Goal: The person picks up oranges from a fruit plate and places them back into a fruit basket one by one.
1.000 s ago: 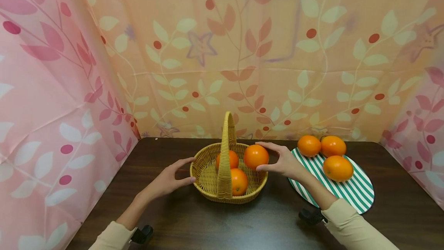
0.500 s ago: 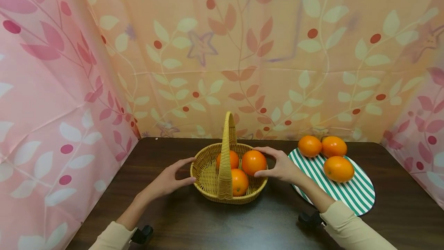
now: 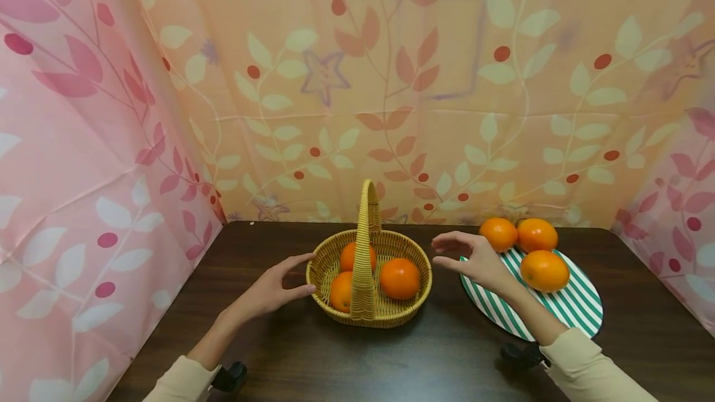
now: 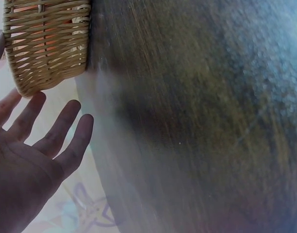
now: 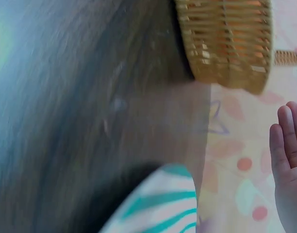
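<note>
A yellow wicker basket (image 3: 335, 242) with a tall arched handle stands on the table. Inside it lie an orange (image 3: 400, 278) right of the handle and two more, one orange (image 3: 349, 257) behind and one orange (image 3: 341, 292) in front, both partly hidden by the handle. My left hand (image 3: 274, 289) touches the basket's left rim with spread fingers; in the left wrist view, fingertips meet the wicker wall (image 4: 46, 48). Just off the right rim, my right hand (image 3: 475, 260) hovers with loosely bent fingers and holds nothing. The right wrist view shows those fingers (image 5: 290, 131) apart from the basket (image 5: 226, 43).
A green-and-white striped oval mat (image 3: 503, 303) lies at the right, bearing an orange (image 3: 498, 234) and another orange (image 3: 537, 235) at the back, with a third orange (image 3: 544, 270) nearer. The dark wooden table (image 3: 346, 365) ends at a patterned curtain (image 3: 279, 110).
My right hand has lowered an orange into the basket, let go and drawn back to the right. The oranges in the basket have shifted, the front one rolling left. My left hand has stayed put.
</note>
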The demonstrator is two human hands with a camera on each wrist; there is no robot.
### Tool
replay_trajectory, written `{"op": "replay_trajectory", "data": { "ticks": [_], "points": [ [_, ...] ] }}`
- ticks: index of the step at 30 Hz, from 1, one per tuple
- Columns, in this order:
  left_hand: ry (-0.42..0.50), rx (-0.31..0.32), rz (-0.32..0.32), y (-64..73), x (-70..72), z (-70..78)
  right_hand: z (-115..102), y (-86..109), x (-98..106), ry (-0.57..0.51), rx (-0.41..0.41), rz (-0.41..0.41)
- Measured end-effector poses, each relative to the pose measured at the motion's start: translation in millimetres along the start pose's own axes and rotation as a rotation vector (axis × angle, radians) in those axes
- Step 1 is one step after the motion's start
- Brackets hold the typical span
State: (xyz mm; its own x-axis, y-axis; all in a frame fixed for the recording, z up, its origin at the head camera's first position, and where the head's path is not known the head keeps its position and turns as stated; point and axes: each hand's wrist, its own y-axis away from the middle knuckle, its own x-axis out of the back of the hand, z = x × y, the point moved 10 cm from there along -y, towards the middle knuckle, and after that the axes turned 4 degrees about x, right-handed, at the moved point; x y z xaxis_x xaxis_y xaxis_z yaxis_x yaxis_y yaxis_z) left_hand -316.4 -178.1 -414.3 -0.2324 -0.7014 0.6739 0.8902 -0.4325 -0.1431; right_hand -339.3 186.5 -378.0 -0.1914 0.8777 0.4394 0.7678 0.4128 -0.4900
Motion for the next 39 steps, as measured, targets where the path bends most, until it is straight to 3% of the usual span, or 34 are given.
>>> {"op": "replay_trajectory", "data": {
  "ticks": [12,23,32,39],
  "points": [
    [-0.012,0.013,-0.003,0.8,0.7,-2.3,-1.8,21.4,55.8,0.016,-0.038,0.039],
    [-0.007,0.017,-0.007,-1.8,1.3,-1.7,-13.5,44.0,111.8,0.149,-0.032,0.100],
    [-0.017,0.009,-0.010,0.1,1.6,1.0,-6.6,73.8,153.1,0.242,-0.111,0.165],
    [-0.012,0.048,-0.021,0.3,-0.6,-3.6,5.9,95.2,176.9,0.284,-0.161,0.177]
  ]
}}
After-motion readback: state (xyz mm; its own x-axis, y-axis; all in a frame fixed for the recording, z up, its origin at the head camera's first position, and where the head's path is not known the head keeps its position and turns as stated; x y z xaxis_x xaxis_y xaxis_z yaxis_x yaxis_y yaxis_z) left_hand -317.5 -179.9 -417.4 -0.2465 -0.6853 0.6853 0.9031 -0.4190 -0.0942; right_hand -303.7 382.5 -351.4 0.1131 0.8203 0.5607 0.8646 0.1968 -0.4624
